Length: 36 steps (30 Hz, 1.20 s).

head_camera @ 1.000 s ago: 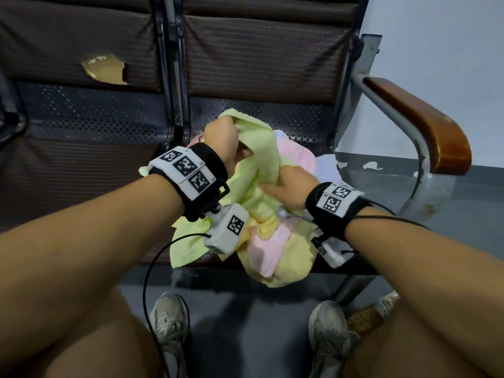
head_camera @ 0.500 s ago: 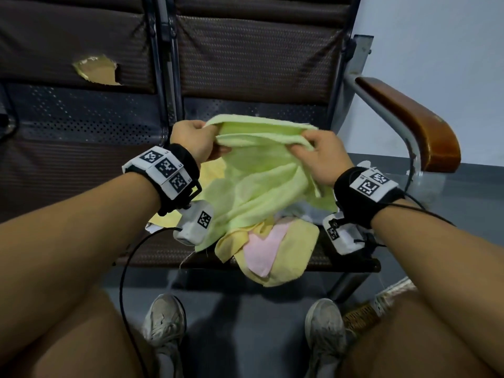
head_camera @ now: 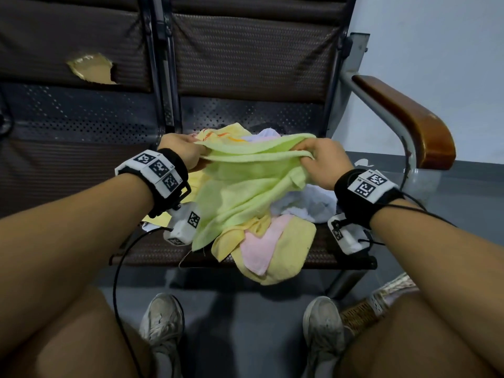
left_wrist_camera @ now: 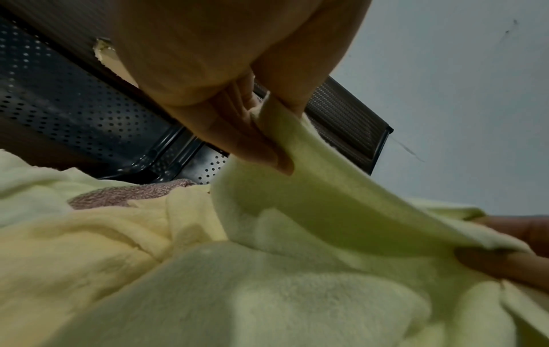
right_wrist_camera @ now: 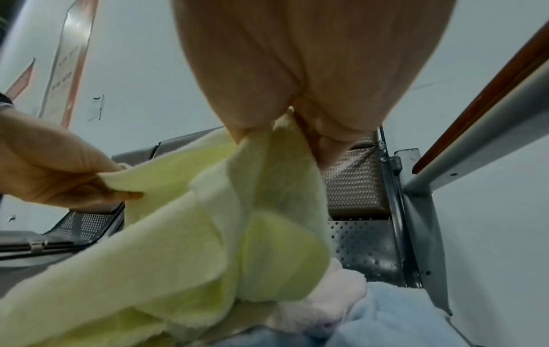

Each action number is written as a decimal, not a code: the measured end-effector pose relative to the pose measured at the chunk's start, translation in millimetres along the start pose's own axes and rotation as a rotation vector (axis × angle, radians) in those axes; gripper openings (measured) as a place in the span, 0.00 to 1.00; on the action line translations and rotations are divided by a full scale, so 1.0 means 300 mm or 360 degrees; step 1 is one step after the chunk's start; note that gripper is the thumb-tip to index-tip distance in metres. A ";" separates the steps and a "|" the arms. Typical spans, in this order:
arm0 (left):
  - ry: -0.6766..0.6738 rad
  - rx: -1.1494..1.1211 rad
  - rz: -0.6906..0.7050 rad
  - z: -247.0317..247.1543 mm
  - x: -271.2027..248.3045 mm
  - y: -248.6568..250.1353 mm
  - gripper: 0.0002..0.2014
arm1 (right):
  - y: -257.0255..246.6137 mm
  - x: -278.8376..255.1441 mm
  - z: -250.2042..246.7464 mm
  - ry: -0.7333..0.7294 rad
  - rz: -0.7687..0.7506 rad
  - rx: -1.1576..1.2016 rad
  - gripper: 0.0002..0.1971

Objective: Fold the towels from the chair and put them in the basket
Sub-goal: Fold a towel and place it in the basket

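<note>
A light green towel (head_camera: 245,184) is stretched between both hands above the chair seat (head_camera: 152,249). My left hand (head_camera: 185,154) pinches its left top corner, and the left wrist view shows the thumb and fingers (left_wrist_camera: 255,145) clamped on the green towel (left_wrist_camera: 312,211). My right hand (head_camera: 321,159) pinches the right top edge, with the green towel (right_wrist_camera: 267,211) bunched and hanging below it in the right wrist view. Under it lies a heap of yellow (head_camera: 286,249), pink (head_camera: 256,249) and pale blue (head_camera: 308,203) towels. A woven basket (head_camera: 360,315) shows partly by my right shoe.
The chair has a dark woven backrest (head_camera: 245,55) and a wooden armrest (head_camera: 414,121) on a metal frame at the right. A second seat (head_camera: 68,159) with a torn backrest stands to the left. Grey floor and my two shoes (head_camera: 163,323) lie below.
The hands moved apart and lowered a little, spreading the green towel's top edge flat between them. One second ago they were close together in the heap.
</note>
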<state>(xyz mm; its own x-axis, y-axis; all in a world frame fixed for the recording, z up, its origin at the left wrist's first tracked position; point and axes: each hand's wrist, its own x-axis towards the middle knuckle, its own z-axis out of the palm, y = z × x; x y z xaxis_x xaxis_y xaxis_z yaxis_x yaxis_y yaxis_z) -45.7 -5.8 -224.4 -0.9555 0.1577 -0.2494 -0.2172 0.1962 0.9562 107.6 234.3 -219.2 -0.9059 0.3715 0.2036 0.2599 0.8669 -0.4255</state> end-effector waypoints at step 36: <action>0.0432 0.0400 0.0717 -0.108 -0.028 0.321 0.25 | -0.031 0.052 -0.264 0.0572 -0.0094 0.0220 0.10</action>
<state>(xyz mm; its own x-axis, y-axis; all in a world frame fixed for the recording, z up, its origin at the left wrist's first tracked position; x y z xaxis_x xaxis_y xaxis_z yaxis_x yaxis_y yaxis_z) -64.9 -19.7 -125.4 -0.9668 0.0319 0.2537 0.2452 0.3961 0.8848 117.7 258.3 -142.1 -0.7367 0.4365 0.5165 0.1413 0.8463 -0.5137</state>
